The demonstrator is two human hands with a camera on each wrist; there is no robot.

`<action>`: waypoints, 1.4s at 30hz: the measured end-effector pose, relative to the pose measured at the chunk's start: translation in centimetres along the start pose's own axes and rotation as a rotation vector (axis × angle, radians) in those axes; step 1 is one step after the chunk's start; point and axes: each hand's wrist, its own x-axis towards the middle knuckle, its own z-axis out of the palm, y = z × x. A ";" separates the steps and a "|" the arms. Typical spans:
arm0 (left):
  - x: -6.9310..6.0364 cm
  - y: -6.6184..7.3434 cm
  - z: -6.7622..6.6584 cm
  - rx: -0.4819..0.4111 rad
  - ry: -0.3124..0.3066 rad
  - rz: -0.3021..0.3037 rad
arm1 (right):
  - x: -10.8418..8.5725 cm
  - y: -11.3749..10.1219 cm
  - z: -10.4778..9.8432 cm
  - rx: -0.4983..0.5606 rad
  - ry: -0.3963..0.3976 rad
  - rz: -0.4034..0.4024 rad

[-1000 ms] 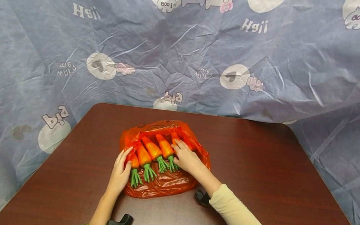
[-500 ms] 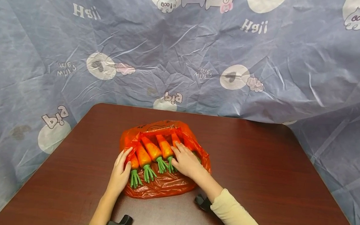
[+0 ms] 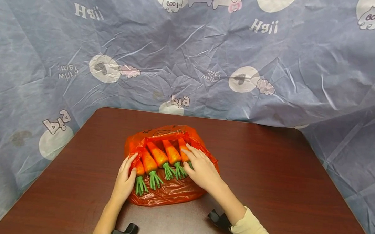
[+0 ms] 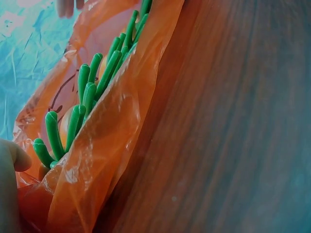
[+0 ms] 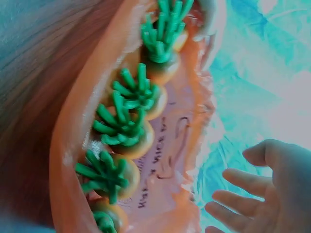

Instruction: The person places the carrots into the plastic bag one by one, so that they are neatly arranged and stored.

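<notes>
An orange-red plastic bag (image 3: 164, 198) lies on its side with its mouth toward me. Several toy carrots (image 3: 157, 153) rest side by side in it, their green tops (image 4: 87, 92) facing the opening. At the bag's left side my left hand (image 3: 125, 178) holds the rim between thumb and fingers; its fingers are partly hidden in the left wrist view. My right hand (image 3: 202, 171) hovers near the rightmost carrot (image 3: 184, 150) and the bag's right side, partly covering them. Its fingers (image 5: 248, 183) are spread and hold nothing in the right wrist view.
The bag lies on a dark brown wooden table (image 3: 266, 175). Behind the table hangs a wrinkled blue printed cloth (image 3: 183, 55). A black wrist strap mount (image 3: 126, 231) sits under each forearm.
My right hand has drawn off the rightmost carrot, moving slightly right and toward me, so more of that carrot shows. My left hand stays on the bag's rim.
</notes>
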 end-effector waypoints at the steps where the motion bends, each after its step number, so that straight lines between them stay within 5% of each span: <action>1: 0.0 0.0 0.0 0.002 0.001 0.001 | -0.3 0.1 -0.4 0.023 0.029 0.008; 8: 0.0 0.0 -0.1 -0.005 -0.010 -0.018 | -2.1 2.6 -2.6 0.093 0.230 0.084; 17: 0.1 0.0 0.0 -0.008 -0.011 -0.014 | -3.8 8.6 -5.2 0.060 0.283 0.275; 24: 0.2 -0.1 0.2 -0.013 -0.018 -0.008 | -5.9 12.4 -5.8 -0.052 0.219 0.328; 32: 0.3 0.1 -0.1 0.016 0.003 -0.001 | -6.9 14.3 -6.4 -0.155 0.104 0.366; 42: 0.0 1.9 -1.1 0.256 0.272 0.110 | -7.2 15.4 -7.4 -0.220 -0.043 0.353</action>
